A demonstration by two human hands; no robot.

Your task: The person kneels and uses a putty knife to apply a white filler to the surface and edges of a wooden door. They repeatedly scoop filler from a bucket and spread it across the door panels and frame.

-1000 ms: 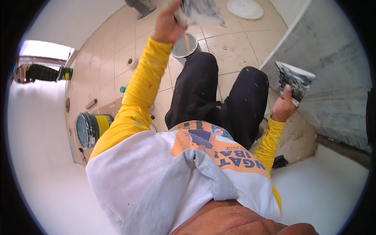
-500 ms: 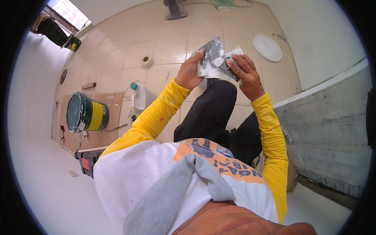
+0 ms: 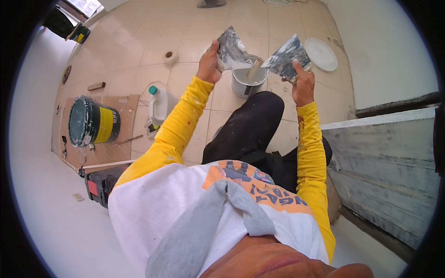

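My left hand (image 3: 209, 65) is closed on the edge of a flat putty scraper (image 3: 232, 51), grey metal smeared with white compound. A second flat scraper (image 3: 288, 58), wider and similarly smeared, is gripped in my right hand (image 3: 303, 84), thumb on top. The two blades are held apart. Between and below them stands an open tin bucket (image 3: 240, 88) with a wooden stick (image 3: 254, 69) leaning inside. Whatever else the bucket holds is hard to make out.
A round white lid (image 3: 321, 54) lies right of the bucket. To the left are a tape roll (image 3: 170, 57), a white jug (image 3: 162, 106) with a green cap, and a dark green pail (image 3: 105, 124) on cardboard. A grey-streaked panel (image 3: 384, 157) stands at the right.
My hands have moved apart, separating two scrapers that were together. The bucket now shows between them. My view has shifted slightly.
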